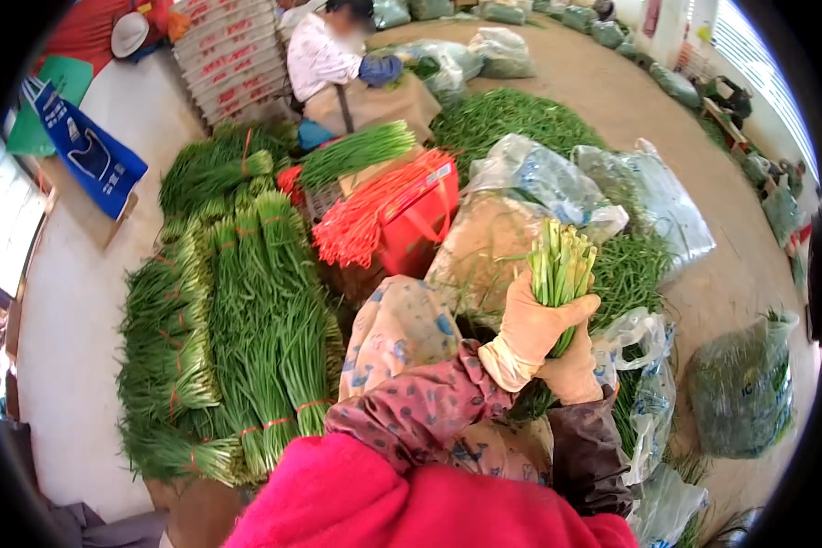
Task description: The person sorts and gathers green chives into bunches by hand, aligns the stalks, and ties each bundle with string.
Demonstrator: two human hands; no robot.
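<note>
A bunch of garlic chives (562,265) stands upright before me, its pale cut stem ends at the top. My left hand (525,329), in a cream glove, is closed around it with the thumb across the stems. Just below, my gloved right hand (572,376) grips the lower, green part of the same bunch; its fingers are partly hidden. Loose chives (628,274) lie to the right of my hands. A worn board (484,242) with scattered leaves on it is just beyond them.
Tied chive bundles (269,310) are stacked at left. A red bag (420,224) holds red ties (356,219). Plastic bags (543,178) lie ahead, and a filled bag (740,388) stands at right. Another person (324,59) sits at the back near stacked crates (233,64).
</note>
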